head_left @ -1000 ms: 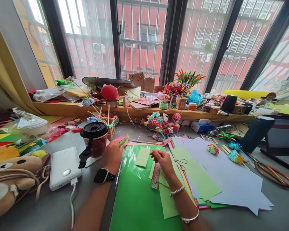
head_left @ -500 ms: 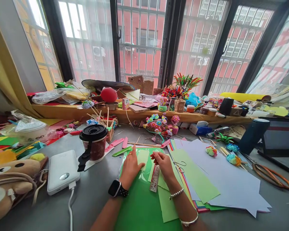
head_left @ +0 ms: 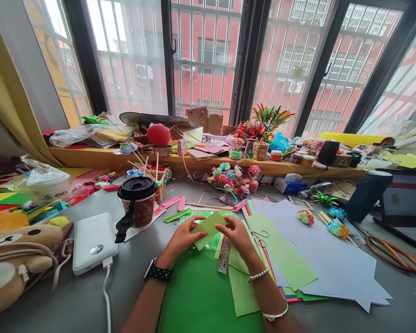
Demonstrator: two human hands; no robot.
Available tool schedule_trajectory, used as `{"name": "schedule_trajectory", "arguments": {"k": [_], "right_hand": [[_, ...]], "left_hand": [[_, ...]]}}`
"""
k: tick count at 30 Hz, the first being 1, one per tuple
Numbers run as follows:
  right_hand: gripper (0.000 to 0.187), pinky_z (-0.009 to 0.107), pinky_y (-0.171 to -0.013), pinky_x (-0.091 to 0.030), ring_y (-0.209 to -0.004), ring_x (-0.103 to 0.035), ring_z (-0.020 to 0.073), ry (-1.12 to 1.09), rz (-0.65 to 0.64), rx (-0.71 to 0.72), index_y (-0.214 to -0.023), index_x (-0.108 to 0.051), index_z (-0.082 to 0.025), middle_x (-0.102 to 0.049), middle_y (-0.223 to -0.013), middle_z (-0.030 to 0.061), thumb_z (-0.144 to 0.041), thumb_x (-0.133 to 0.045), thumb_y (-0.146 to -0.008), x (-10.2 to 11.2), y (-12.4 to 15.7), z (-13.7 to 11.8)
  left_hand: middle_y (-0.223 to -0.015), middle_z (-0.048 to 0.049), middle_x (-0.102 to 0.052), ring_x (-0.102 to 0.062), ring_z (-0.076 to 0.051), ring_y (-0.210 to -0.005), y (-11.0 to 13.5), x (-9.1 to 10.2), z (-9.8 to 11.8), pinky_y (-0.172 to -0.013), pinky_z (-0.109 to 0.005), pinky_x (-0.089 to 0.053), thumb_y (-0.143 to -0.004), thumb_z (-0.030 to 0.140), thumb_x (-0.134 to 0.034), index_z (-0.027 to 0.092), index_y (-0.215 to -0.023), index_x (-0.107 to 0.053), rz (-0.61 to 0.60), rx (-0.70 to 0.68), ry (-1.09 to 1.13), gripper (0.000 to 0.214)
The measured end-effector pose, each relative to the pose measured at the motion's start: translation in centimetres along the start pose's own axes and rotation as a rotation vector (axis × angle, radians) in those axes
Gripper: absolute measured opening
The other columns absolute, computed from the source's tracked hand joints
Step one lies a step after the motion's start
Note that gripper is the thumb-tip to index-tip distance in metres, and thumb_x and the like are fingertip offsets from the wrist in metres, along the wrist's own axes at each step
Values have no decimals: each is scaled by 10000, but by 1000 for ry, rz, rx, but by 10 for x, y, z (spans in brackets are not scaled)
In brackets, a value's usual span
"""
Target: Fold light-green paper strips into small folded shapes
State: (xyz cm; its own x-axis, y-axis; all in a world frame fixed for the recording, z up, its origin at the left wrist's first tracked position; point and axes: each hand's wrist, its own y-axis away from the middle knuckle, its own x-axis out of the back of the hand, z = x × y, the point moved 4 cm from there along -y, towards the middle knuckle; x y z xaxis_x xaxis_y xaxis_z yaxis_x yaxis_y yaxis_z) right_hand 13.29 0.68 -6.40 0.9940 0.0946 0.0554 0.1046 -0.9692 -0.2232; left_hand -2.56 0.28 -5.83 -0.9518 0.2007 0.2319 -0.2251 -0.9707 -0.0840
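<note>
A small light-green paper rectangle (head_left: 208, 230) is held up and tilted between my two hands. My left hand (head_left: 184, 238) pinches its left edge, thumb in front and fingers behind. At its right edge my right hand (head_left: 236, 235) grips the paper's corner between thumb and fingers. Below them lies a glossy green folder (head_left: 208, 291). Under my right hand rests a patterned ruler (head_left: 223, 255), with more light-green paper pieces (head_left: 242, 291) beside it.
Small scissors (head_left: 261, 238) lie on a green strip over white sheets (head_left: 329, 259) at right. Orange-handled scissors (head_left: 398, 254) sit farther right. A lidded cup (head_left: 137, 203) and a white power bank (head_left: 94, 243) with a cable stand at left. Paper flowers (head_left: 229, 179) are behind.
The light-green paper lay flat on the folder under my left hand. Now it is lifted and tilted, with both hands holding it. My right hand has closed on its right side.
</note>
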Motion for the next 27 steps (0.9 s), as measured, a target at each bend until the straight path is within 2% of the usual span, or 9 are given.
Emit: {"name": "schedule_trajectory", "arguments": {"k": [3, 6, 8, 11, 14, 17, 20, 23, 27], "right_hand": [[232, 234, -500, -401, -535, -563, 144, -28, -32, -68, -659, -604, -130, -596, -563, 20, -357, -606, -610, -2, 1, 3], [237, 224, -503, -402, -544, -570, 137, -91, -48, -154, -617, -591, -124, -600, -569, 25, -360, -611, -605, -3, 2, 5], [247, 228, -520, -413, -574, -572, 138, -117, -88, -169, -636, -600, -123, -610, -604, 31, -368, -612, -603, -4, 3, 4], [257, 240, -573, -434, -646, -572, 143, -192, -109, -101, -741, -613, -140, -625, -693, 27, -352, -625, -598, -4, 2, 0], [250, 246, -551, -448, -609, -565, 140, -222, -93, -86, -738, -614, -150, -621, -670, 13, -341, -642, -580, -2, 1, 1], [233, 258, -491, -466, -557, -557, 141, -208, -27, -117, -701, -613, -160, -607, -623, 1, -352, -643, -572, 1, 1, 6], [216, 271, -498, -489, -580, -563, 148, -233, -12, -87, -716, -620, -171, -610, -637, -1, -334, -641, -576, 1, 1, 5], [244, 281, -525, -502, -609, -571, 152, -235, -32, -34, -806, -640, -183, -634, -690, 7, -307, -622, -596, -2, 2, 0], [258, 314, -581, -517, -688, -584, 176, -209, -12, 13, -861, -654, -197, -653, -816, 24, -289, -584, -630, -2, 1, -3]], "left_hand": [[-644, -3, -607, -562, -151, -551, 1, 4, 3, -475, -220, -389, -558, 310, -635, 149, -985, -486, 71, 17, 99, 480], [-652, -13, -608, -570, -153, -604, 1, 12, 4, -536, -229, -411, -569, 327, -631, 138, -899, -520, 238, 0, 179, 396], [-667, -18, -608, -569, -155, -651, 2, 14, 5, -568, -226, -414, -573, 321, -631, 138, -805, -546, 309, -46, 161, 307], [-682, -17, -611, -564, -153, -677, 3, 13, 7, -563, -212, -410, -578, 301, -633, 146, -762, -561, 277, -98, 118, 251], [-622, 9, -597, -561, -136, -615, 4, 10, 9, -521, -199, -409, -587, 298, -630, 157, -857, -554, 227, -91, 160, 314], [-624, 8, -604, -568, -141, -606, 3, 4, 7, -542, -221, -444, -559, 298, -653, 149, -900, -550, 176, -11, 251, 386], [-736, -28, -630, -579, -155, -668, 2, -3, 4, -594, -246, -476, -531, 283, -677, 130, -822, -581, 108, 78, 341, 342], [-781, -33, -637, -589, -141, -663, 1, -4, -1, -593, -222, -487, -528, 249, -691, 129, -801, -587, 162, 138, 424, 315], [-706, -33, -646, -606, -119, -603, -1, -1, -8, -611, -203, -492, -589, 216, -664, 129, -775, -572, 255, 211, 531, 225]]}}
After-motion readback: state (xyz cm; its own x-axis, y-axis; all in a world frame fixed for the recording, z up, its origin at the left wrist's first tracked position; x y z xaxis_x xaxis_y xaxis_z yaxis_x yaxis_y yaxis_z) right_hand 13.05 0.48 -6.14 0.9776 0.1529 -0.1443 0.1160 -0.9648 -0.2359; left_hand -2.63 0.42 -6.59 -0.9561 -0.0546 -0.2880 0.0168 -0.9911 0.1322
